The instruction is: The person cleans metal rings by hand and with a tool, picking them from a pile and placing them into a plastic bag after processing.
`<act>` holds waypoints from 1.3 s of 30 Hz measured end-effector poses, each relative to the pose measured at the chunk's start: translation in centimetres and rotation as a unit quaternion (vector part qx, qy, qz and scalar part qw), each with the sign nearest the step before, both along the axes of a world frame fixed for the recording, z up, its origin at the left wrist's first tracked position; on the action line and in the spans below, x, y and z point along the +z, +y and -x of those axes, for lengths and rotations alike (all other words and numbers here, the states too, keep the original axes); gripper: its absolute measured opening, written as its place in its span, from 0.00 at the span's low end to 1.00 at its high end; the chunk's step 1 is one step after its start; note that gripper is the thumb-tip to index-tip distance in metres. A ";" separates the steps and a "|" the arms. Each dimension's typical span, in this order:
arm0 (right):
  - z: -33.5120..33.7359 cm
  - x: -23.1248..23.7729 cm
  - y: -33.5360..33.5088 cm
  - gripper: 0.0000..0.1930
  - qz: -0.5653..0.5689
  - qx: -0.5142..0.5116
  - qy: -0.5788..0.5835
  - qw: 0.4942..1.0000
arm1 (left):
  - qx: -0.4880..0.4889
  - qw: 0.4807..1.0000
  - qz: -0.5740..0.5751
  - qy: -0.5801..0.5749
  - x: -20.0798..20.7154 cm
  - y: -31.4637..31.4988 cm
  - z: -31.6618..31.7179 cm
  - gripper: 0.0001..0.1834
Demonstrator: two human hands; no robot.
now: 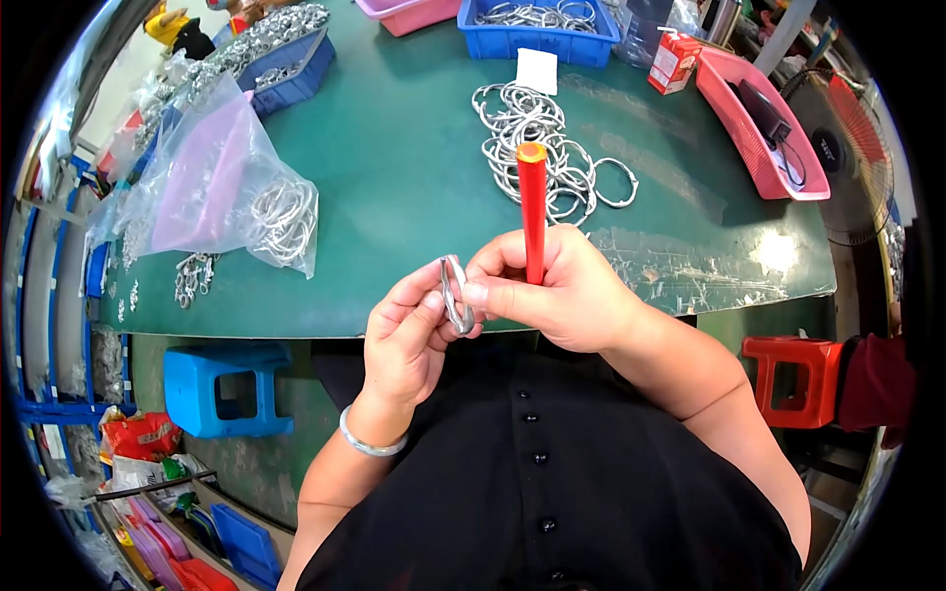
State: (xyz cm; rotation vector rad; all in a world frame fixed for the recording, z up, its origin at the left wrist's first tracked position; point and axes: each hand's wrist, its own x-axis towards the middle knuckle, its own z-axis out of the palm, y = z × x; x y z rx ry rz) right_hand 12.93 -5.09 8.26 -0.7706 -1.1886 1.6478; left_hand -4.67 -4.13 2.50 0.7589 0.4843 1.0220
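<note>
Just over the table's near edge, my left hand point(406, 340) pinches a silver metal ring point(453, 307), which is seen nearly edge-on. My right hand point(557, 295) is closed around a red stick-shaped tool point(533, 212) with a yellow-orange end pointing up; its lower end is hidden in the hand. The right thumb and fingertips also touch the ring's right side. Beyond the hands lies a loose pile of similar silver rings point(537, 133), with one ring point(617, 183) at its right edge. A small white paper point(537, 72) rests at the pile's far end.
On the green table point(394, 148) are a blue bin point(537, 44) of rings, a pink basket point(778, 163), a red drink carton point(675, 62) and a clear bag point(197, 197) with rings. Small clasps point(195, 276) lie left. Blue stool point(227, 389) and red stool point(793, 379) stand below.
</note>
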 end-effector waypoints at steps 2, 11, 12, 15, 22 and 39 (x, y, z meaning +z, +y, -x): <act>-0.2 0.1 -0.1 0.04 0.004 -0.007 -0.001 1.000 | -0.005 1.000 -0.001 -0.005 0.1 0.0 -0.1 0.16; -0.5 0.1 -0.4 0.04 -0.012 -0.029 -0.005 1.000 | -0.015 1.000 0.007 0.010 -0.2 -0.1 -0.1 0.16; -0.6 0.0 -0.5 0.04 -0.019 -0.030 -0.020 0.999 | -0.013 1.000 0.000 0.018 -0.2 -0.1 -0.1 0.16; -0.8 0.0 -0.6 0.02 -0.047 -0.029 -0.058 0.997 | 0.006 0.999 -0.027 0.040 -0.2 0.0 -0.1 0.15; -1.6 -0.1 -1.0 0.02 -0.175 -0.068 -0.197 0.962 | 0.127 0.969 -0.180 0.113 -0.1 -0.1 -0.2 0.15; -2.8 -2.4 -1.1 0.06 -0.237 -0.153 -0.240 0.929 | 0.250 0.796 -0.474 0.283 1.2 -0.4 -0.2 0.14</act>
